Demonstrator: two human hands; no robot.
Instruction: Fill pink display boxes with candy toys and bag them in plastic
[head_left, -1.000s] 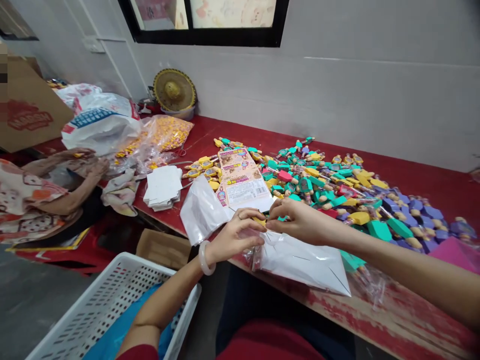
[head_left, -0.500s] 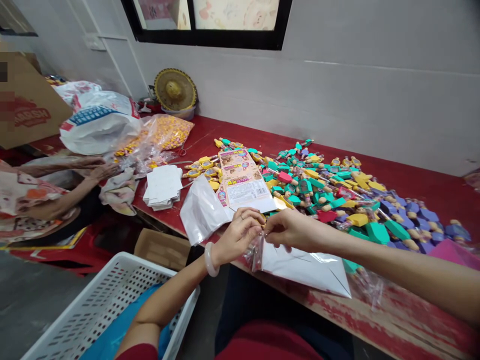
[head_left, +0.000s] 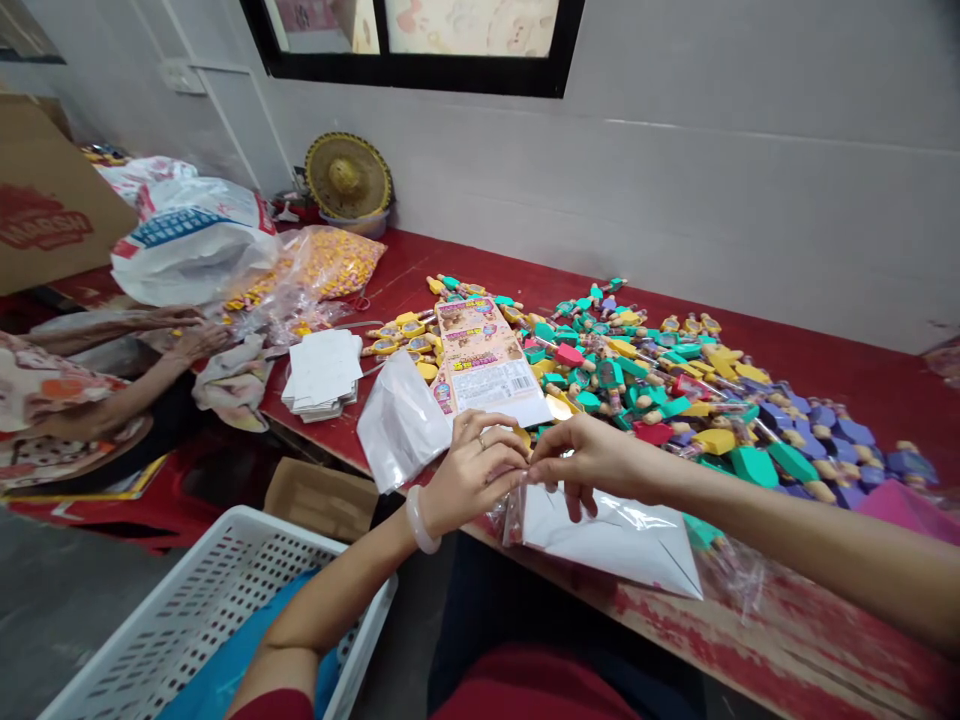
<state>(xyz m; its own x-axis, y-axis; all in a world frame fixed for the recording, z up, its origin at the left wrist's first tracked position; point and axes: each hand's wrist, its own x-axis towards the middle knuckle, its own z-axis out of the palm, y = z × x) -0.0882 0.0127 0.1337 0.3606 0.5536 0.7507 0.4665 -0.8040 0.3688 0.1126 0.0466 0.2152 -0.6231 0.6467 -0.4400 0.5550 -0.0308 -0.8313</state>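
My left hand (head_left: 480, 465), with a ring and a pale bangle, is closed in a pinch at the end of a clear plastic bag (head_left: 514, 520). From the other side, my right hand (head_left: 574, 465) pinches at the same edge, and the fingertips of both hands meet. Inside the bag lies a flat white card (head_left: 611, 540), resting along the table's front edge. Just beyond the hands is a printed card (head_left: 484, 350) with a barcode, lying over a pile of small toys (head_left: 615, 375) in green, yellow, red and purple. The exact grip is partly hidden by the fingers.
White cards (head_left: 324, 370) are stacked to the left, beside empty-looking clear bags (head_left: 401, 425). A white basket (head_left: 247, 535) stands below the red table (head_left: 817, 350). At far left a co-worker's hands (head_left: 199, 340) are near a bag of small yellow pieces (head_left: 345, 260).
My right hand's lower fingers have spread slightly and its fingertips have shifted a little. My left hand has turned slightly toward it. The bag stays in place.
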